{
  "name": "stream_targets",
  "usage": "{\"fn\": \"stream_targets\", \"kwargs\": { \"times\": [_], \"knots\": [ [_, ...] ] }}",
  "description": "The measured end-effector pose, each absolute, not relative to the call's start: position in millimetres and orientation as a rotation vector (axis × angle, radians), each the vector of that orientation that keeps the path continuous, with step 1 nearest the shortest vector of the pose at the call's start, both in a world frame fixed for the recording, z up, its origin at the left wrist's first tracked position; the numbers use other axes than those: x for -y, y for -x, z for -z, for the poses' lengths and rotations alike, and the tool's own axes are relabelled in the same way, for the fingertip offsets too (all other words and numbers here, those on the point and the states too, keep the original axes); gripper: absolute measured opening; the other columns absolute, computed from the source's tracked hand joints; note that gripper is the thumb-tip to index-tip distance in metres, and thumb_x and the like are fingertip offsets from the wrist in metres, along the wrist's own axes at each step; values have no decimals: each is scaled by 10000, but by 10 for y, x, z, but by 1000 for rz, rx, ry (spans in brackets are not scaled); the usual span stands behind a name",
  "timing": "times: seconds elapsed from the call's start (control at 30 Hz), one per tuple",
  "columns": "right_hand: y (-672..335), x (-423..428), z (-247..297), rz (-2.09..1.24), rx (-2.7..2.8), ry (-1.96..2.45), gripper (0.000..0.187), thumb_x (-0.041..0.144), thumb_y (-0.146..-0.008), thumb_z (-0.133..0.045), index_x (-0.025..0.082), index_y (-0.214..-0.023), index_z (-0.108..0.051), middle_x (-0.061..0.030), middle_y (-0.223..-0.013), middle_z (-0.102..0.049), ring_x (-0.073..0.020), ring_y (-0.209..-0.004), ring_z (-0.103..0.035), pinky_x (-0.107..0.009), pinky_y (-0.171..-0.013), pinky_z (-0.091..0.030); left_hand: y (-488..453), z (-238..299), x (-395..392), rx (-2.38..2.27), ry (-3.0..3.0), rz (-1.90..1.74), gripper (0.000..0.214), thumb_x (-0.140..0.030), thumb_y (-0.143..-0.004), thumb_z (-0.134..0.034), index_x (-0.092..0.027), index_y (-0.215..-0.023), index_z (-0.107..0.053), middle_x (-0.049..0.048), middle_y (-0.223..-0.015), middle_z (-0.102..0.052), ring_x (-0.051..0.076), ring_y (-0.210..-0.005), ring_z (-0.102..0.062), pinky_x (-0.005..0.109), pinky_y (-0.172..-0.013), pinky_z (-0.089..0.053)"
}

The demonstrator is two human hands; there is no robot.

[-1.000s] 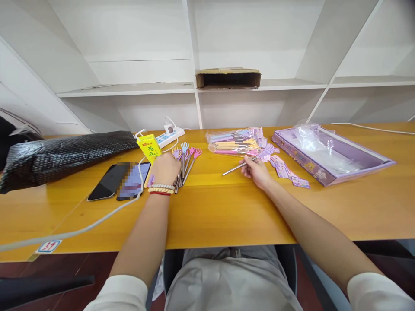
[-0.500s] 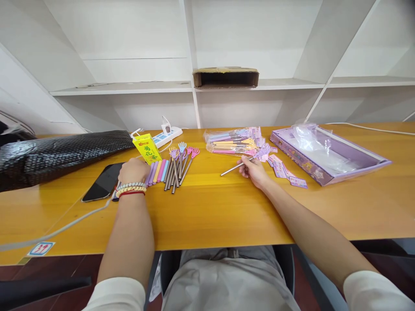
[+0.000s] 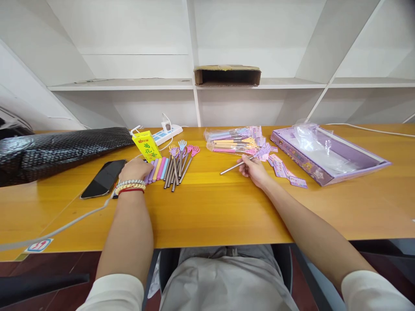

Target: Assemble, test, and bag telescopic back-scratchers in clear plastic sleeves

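Desk (image 3: 210,216), read from its middle with twelve at the shelves. Item: one metal rod with a purple claw-shaped head (image 3: 231,167), at two o'clock, pinched between thumb and fingers of your right hand (image 3: 254,170); bare end toward eight, head toward two, against or over the loose cards and bag edge. Risk: a grip set so near the head lets the long bare end swing; a sharp turn could drag cards (image 3: 279,166) along or snag the clear bag of packed scratchers (image 3: 231,140) at one. Item: your left hand (image 3: 133,169), between nine and ten, palm down at the near-left end of the coloured sleeves (image 3: 159,168); fingers hidden, so you cannot tell how far they are open or whether they hold anything. Risk: a sideways push there could roll the sleeves into the loose rods (image 3: 175,166) at ten, which lie crossed and could slide apart. Item: yellow carton (image 3: 147,146), just past that hand at its one o'clock, tilted; a knock from the knuckles could tip it. Item: white cable (image 3: 87,213), running from eight toward your left wrist; lifting carelessly could catch it and shift the phone (image 3: 103,179) at nine.
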State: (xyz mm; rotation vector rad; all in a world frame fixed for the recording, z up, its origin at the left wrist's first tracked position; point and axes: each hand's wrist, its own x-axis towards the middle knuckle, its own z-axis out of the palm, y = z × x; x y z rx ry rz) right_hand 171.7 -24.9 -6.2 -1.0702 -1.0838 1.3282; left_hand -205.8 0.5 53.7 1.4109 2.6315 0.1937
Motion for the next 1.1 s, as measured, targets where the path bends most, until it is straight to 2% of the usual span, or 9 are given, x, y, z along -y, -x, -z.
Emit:
{"fn": "stream_targets", "kwargs": {
  "times": [0.13,0.33,0.4,0.47,0.53,0.63,0.77,1.1],
  "knots": [
    [-1721,250,65,-1338,1080,1063,422,582,-672,-633,164,-723,-603,-7,-501,-561,-79,-371,-435,-204,-329,-259,2086,-536,-30,-2584,-1435,-126,506,-525,-685,-560,-80,-923,-599,181,-1036,-608,307,-946,-560,389,-756,-442],
    [-1732,247,81,-1350,1090,1056,410,564,-685,-630,157,-739,-617,-8,-510,-562,-77,-375,-434,-196,-333,-261,2068,-554,-42,-2518,-1438,-73,318,-405,-751,-505,-101,-713,-588,124,-687,-621,265,-821,-581,358,-740,-439],
    [-1734,247,80,-1354,1088,1055,412,568,-686,-627,159,-738,-614,-8,-509,-563,-78,-375,-434,-197,-333,-260,2067,-552,-40,-2508,-1448,-79,308,-388,-756,-494,-95,-733,-585,135,-730,-625,264,-816,-583,361,-735,-444],
    [-1732,249,73,-1354,1082,1062,420,574,-680,-629,158,-738,-613,-7,-504,-563,-78,-372,-434,-198,-330,-253,2071,-546,-38,-2517,-1453,-90,314,-376,-748,-497,-80,-800,-588,169,-871,-630,281,-857,-580,375,-738,-448],
    [-1728,253,62,-1355,1079,1066,421,571,-673,-637,156,-740,-613,-5,-498,-561,-78,-372,-436,-200,-328,-247,2074,-541,-30,-2545,-1454,-108,354,-373,-735,-504,-65,-887,-587,203,-1013,-604,310,-920,-569,396,-750,-449],
    [-1723,259,45,-1360,1077,1070,418,565,-671,-644,154,-735,-608,-1,-488,-555,-78,-371,-437,-200,-327,-247,2061,-554,-7,-2601,-1436,-148,435,-381,-707,-530,-58,-994,-579,225,-1109,-571,348,-991,-547,418,-775,-447],
    [-1721,262,37,-1361,1082,1072,435,579,-676,-634,148,-728,-605,-1,-486,-552,-77,-370,-436,-203,-333,-257,2017,-607,33,-2633,-1416,-167,513,-404,-655,-571,-76,-1050,-570,227,-1138,-560,364,-1015,-539,420,-780,-453],
    [-1714,253,41,-1345,1103,1073,426,575,-680,-629,151,-714,-601,-7,-493,-556,-79,-373,-441,-199,-333,-243,2017,-642,37,-2679,-1364,-163,533,-412,-555,-642,-105,-987,-584,210,-1100,-576,351,-944,-568,401,-707,-467]
  ]
}}
